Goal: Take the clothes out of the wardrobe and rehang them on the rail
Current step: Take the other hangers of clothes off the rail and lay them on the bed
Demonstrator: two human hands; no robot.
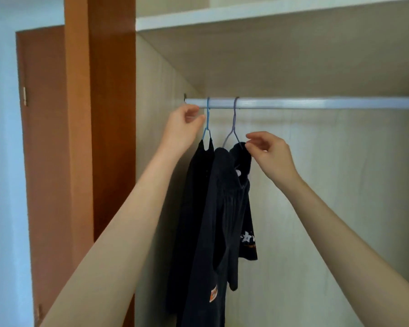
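Two dark garments hang from the white rail (316, 103) inside the wardrobe. The left garment (194, 197) is on a blue hanger (207, 119). The right one, a dark shirt (224, 208) with orange and white prints, is on a lilac hanger (233, 123). My left hand (182, 128) is raised just below the rail's left end, fingers loosely curled, with the thumb tip at the blue hanger's neck and nothing held. My right hand (269, 154) pinches the dark shirt's collar at the lilac hanger's right shoulder.
The wardrobe's pale side wall (161, 138) stands close on the left, with an orange-brown door (111, 114) beyond it. A shelf (269, 13) runs above the rail. The rail's stretch to the right of the hangers is bare.
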